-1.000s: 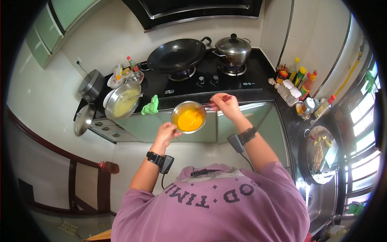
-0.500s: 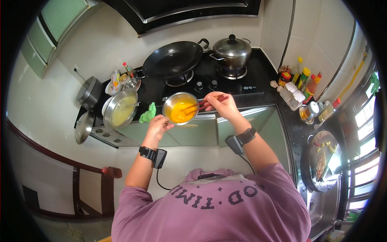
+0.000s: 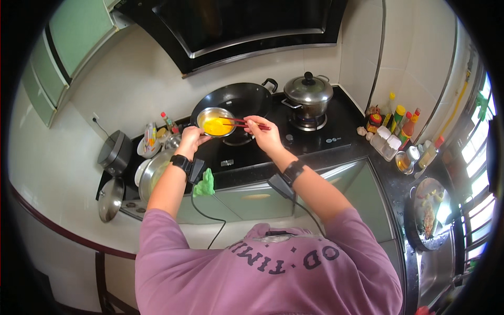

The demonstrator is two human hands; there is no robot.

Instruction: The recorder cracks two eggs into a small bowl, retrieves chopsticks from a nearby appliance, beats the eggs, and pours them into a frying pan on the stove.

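My left hand [image 3: 193, 138] is closed on the side of a small metal bowl [image 3: 210, 111]. Yellow-orange beaten egg [image 3: 213, 126] lies in the bowl, which is held tilted over the near left part of a black wok [image 3: 245, 95]. A pair of dark red chopsticks [image 3: 237, 122] is pinched in my right hand [image 3: 265, 136], their tips reaching into the egg. The bowl and my hands hide part of the wok, which stands on the left burner of a black gas hob [image 3: 310, 144].
A lidded steel pot [image 3: 310, 97] stands on the right burner. My left forearm partly covers a large metal bowl [image 3: 149, 173]. A green cloth [image 3: 205, 184] hangs at the counter edge. Sauce bottles [image 3: 407, 126] line the right wall, near a plate of fish [image 3: 429, 210].
Both hands have moved forward and a little left, carrying the bowl and chopsticks from in front of the hob to over the wok. The view has tilted upward.
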